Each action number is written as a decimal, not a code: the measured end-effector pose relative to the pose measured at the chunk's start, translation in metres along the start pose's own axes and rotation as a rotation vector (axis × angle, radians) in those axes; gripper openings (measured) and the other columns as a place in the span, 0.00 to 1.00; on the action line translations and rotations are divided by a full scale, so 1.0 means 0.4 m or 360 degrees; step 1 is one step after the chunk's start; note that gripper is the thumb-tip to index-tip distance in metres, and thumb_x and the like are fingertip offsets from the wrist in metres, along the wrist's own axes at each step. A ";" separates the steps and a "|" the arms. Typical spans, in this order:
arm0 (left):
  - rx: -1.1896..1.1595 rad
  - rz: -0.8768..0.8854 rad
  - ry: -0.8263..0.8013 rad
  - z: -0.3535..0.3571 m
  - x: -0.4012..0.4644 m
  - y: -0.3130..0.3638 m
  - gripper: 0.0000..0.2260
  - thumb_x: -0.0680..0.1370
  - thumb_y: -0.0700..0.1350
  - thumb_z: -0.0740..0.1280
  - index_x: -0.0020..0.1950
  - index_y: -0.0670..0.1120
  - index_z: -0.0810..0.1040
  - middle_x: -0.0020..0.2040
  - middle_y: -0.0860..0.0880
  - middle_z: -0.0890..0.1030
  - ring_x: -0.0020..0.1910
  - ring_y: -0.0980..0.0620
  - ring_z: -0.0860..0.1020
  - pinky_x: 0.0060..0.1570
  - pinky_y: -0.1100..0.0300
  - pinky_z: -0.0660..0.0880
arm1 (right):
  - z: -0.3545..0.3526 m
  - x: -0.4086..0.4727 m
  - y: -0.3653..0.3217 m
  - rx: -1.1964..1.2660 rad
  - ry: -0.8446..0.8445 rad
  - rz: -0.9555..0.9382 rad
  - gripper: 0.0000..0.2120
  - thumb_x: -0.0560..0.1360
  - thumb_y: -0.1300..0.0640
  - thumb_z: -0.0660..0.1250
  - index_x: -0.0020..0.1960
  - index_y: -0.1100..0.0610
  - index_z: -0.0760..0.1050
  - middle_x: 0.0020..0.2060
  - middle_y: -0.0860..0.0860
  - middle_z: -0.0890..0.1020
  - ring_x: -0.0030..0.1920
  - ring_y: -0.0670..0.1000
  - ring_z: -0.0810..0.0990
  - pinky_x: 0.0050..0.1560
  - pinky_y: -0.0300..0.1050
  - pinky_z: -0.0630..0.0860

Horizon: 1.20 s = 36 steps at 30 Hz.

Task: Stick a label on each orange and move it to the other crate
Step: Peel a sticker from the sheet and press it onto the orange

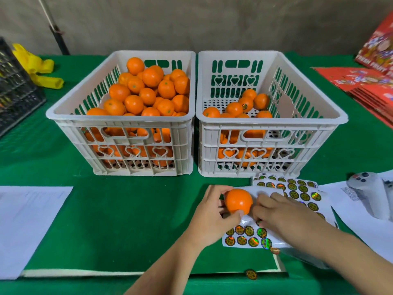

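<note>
**Orange held over label sheets at near right; two crates side by side on green-covered table**

Orange [238,200] is gripped in the left hand [212,213], fingers wrapped round its far and near sides, just above the sticker sheet [246,236] at near right of centre.

Observed left to right:

- Far left: a dark slatted crate [17,86] at the frame edge, with yellow gloves [36,67] lying beside it.
- Near left: a white paper sheet [25,226] flat on the green table cover [127,220].
- Centre left: the left crate [119,118], white plastic with slotted walls and heart cut-outs, heaped with oranges to rim level.
- Centre right: the right crate [274,120], same pattern, standing just beside the first. It holds a low layer of oranges along its near and middle floor; one shows a round label.
- Near right: the right hand [282,218] rests fingers-down on the sticker sheet, fingertips beside the orange; whether it pinches a label cannot be told. More sticker sheets [297,188] lie fanned beyond it. One loose sticker [251,274] lies at the table's near edge.
- Far right: a white handheld device [370,192] on paper, and red printed cartons [374,77] stacked flat.

Background: a plain grey-brown fabric wall [191,22].
</note>
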<state>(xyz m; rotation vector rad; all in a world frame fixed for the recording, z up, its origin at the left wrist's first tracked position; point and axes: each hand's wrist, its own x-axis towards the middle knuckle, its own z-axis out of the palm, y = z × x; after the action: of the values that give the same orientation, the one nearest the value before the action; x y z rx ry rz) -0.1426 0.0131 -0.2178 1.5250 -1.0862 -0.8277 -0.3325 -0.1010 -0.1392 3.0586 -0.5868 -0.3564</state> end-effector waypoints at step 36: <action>-0.0051 -0.0039 0.0062 0.003 0.007 -0.004 0.24 0.71 0.59 0.76 0.64 0.69 0.70 0.64 0.66 0.72 0.57 0.61 0.81 0.54 0.67 0.79 | -0.050 0.039 -0.056 0.0229 -0.0416 0.0311 0.21 0.81 0.45 0.57 0.71 0.52 0.63 0.69 0.50 0.63 0.69 0.53 0.66 0.66 0.53 0.71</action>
<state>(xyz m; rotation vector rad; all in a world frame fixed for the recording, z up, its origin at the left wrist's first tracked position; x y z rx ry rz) -0.1424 0.0100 -0.2196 1.5238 -1.0233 -0.8252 -0.3059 -0.0866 -0.1242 3.0717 -0.9528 -0.7449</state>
